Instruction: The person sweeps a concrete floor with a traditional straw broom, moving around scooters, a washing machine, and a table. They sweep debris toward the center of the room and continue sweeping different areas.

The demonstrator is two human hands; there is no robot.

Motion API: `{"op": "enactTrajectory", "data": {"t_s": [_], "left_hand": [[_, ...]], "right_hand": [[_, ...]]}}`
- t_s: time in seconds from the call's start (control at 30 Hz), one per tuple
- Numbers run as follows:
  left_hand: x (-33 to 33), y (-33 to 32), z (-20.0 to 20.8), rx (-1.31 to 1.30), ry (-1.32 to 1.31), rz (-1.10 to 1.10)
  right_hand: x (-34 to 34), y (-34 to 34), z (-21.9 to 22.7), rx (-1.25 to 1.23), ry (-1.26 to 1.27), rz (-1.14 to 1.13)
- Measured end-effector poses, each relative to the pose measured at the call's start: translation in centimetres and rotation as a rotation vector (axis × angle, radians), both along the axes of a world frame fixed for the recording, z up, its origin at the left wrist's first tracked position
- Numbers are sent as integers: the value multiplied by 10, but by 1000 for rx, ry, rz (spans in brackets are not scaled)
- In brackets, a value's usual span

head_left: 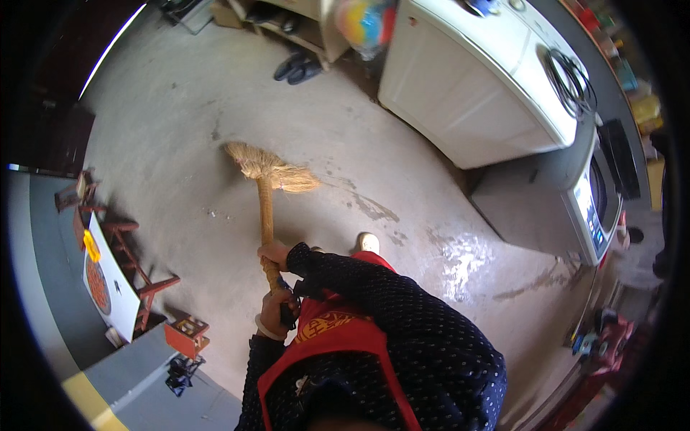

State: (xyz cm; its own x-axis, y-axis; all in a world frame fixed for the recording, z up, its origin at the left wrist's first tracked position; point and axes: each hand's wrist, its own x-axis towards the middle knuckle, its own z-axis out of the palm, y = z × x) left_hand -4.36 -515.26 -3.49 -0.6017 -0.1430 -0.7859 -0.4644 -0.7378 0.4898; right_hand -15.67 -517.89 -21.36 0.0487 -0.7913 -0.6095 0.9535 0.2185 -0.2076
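Both our hands, right (274, 253) above left (272, 310), clench the broom (267, 188); sweeping right risks smearing dust into the wet patch (463, 260)

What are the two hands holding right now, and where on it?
Both grip a straw-bristled broom by its wooden handle: right hand higher up the shaft, left hand below near its end.

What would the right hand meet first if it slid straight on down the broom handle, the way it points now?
Only bare handle, then the straw broom head resting on the concrete floor. The right hand grips above the left hand; depth is hard to judge.
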Motion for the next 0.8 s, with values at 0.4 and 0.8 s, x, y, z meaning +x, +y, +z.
{"op": "enactTrajectory", "data": {"t_s": [0.4,0.8], "left_hand": [[-87,-81,15,155,237,-267],[-309,-163,-64,238,109,-162]], "right_hand": [[-120,-2,30,118,359,-355],[-355,-30,-25,-192,1512,349]]}}
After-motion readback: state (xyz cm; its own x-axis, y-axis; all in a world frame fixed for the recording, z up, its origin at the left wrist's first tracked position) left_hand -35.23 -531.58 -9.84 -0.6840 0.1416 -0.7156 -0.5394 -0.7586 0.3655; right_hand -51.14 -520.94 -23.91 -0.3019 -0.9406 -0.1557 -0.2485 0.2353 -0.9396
